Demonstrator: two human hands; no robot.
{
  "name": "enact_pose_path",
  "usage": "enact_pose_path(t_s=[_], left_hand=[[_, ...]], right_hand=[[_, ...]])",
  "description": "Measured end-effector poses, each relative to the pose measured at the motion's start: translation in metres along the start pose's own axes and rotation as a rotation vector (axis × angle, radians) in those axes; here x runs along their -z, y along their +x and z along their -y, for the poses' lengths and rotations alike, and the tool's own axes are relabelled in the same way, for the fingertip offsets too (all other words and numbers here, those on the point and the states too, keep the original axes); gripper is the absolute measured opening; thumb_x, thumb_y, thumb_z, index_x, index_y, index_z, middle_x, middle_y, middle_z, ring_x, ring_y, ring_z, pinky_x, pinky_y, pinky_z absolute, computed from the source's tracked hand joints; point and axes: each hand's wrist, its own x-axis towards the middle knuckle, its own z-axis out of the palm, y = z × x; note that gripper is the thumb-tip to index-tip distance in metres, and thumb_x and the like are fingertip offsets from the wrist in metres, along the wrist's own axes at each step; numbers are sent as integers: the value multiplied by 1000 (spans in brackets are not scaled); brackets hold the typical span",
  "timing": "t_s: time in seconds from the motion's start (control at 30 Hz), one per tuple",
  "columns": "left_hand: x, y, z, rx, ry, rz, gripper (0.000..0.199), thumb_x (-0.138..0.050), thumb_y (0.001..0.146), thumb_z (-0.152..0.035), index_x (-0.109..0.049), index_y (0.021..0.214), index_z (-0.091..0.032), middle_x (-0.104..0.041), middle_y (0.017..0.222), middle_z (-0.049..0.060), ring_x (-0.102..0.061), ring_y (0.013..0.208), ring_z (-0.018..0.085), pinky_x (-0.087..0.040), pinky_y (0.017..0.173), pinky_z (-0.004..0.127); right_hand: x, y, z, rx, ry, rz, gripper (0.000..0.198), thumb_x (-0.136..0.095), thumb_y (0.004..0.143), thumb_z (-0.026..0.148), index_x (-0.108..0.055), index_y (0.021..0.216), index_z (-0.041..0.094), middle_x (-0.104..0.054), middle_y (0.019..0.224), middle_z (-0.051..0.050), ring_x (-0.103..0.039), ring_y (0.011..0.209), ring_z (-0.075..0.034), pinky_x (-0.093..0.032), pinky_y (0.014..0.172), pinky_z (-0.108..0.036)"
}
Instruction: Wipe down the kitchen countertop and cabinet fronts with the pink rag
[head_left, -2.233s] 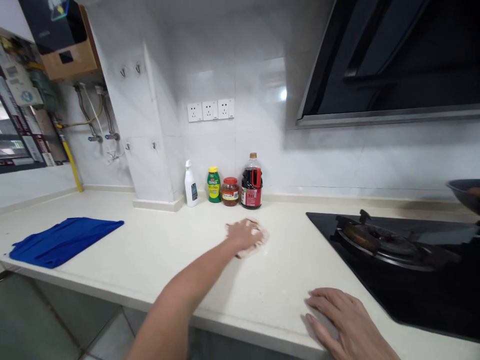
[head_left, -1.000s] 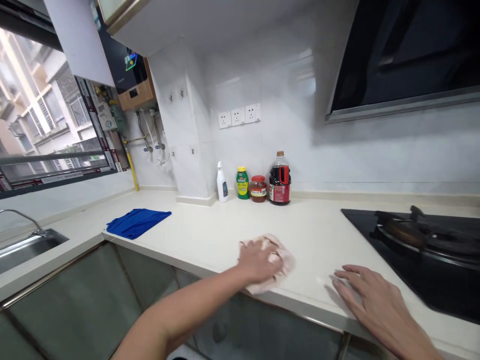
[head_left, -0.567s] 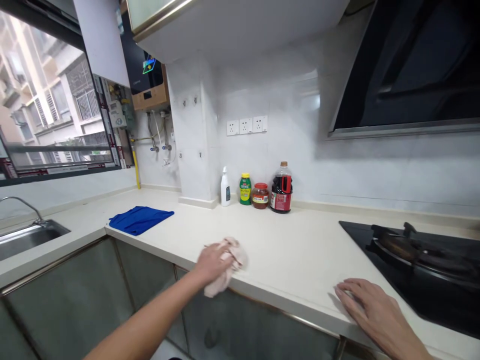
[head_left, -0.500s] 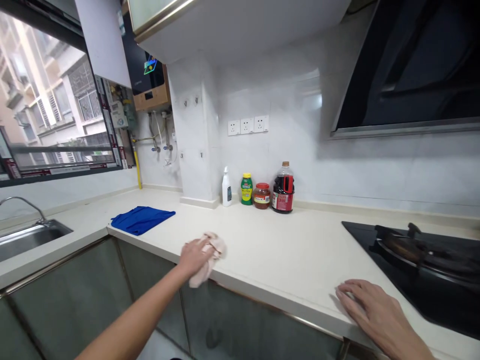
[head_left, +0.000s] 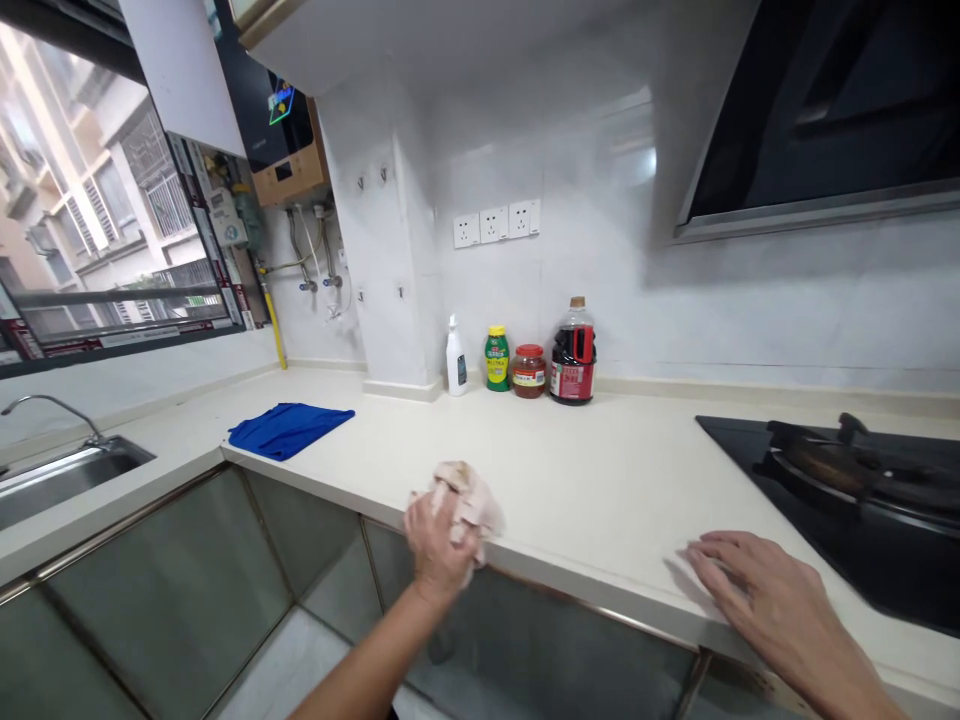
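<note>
My left hand (head_left: 439, 540) is closed on a crumpled, pale pink cloth (head_left: 472, 497) at the front edge of the white countertop (head_left: 585, 480). Part of the cloth hangs over that edge. To the right, my right hand (head_left: 765, 585) rests near the counter's front edge, beside the black gas stove (head_left: 885, 540). It holds nothing, and its fingers are stretched out with the thumb a little apart. Farther left on the counter lies a folded blue cloth (head_left: 291, 430).
Against the wall stand a white spray bottle (head_left: 456, 362), a green bottle with a yellow cap (head_left: 496, 362), a red-lidded jar (head_left: 529, 375) and a large dark sauce bottle (head_left: 573, 362). A steel sink (head_left: 112, 458) is at the far left; a range hood (head_left: 832, 130) hangs upper right.
My left hand has moved right along the counter's front edge with the pink cloth. The right hand stays by the stove. The view has shifted slightly.
</note>
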Motion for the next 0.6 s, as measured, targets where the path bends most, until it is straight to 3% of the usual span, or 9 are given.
enact_pose_path(t_s=[0.1,0.2,0.33,0.4,0.47,0.53,0.6], left_hand=[[-17,-24,-63,-205,-151,205,75,-72,72,-69,-58,138,-37,-50,145,10,-46,125,40,-26,114,60],[-21,-30,-121,-450,-262,315,86,-76,65,-74,-51,141,-43,-47,149,8,-51,117,37,-35,106,61],[-11,-20,-167,-532,-280,366,91,-83,61,-67,-50,140,-36,-53,140,11,-54,109,36,-44,92,55],[-2,-12,-171,-516,-333,414,96,-85,58,-65,-48,140,-34,-55,138,11,-54,112,37,-44,95,55],[7,-6,-163,-520,-455,486,108,-87,56,-62,-39,148,-33,-53,142,11,-52,120,38,-42,102,57],[16,2,-144,-537,-610,576,120,-89,55,-54,-27,154,-29,-49,148,12,-51,128,37,-41,108,53],[24,12,-117,-545,-708,626,114,-88,60,-44,-27,155,-27,-47,151,12,-49,133,33,-41,112,47]], right_hand=[[2,-1,-1,14,42,21,45,-40,94,59,-71,92,27,-70,109,-7,-63,108,-28,-43,100,-49],[5,3,-6,-38,103,63,46,-41,94,61,-70,91,26,-70,106,-7,-63,106,-28,-44,100,-47],[17,13,6,-179,206,-25,46,-42,94,61,-68,96,24,-69,108,-9,-62,107,-27,-46,98,-43],[20,14,29,-171,229,-72,44,-40,96,59,-67,101,24,-68,110,-10,-61,108,-27,-46,97,-42],[18,11,60,-103,202,-12,43,-37,98,55,-67,106,25,-67,112,-9,-60,109,-26,-46,97,-43],[10,5,94,-46,92,95,43,-37,98,53,-66,116,27,-65,121,-10,-58,112,-29,-46,95,-46],[0,1,125,-16,-62,182,47,-42,96,54,-60,131,29,-59,135,-12,-55,117,-33,-44,95,-51]])
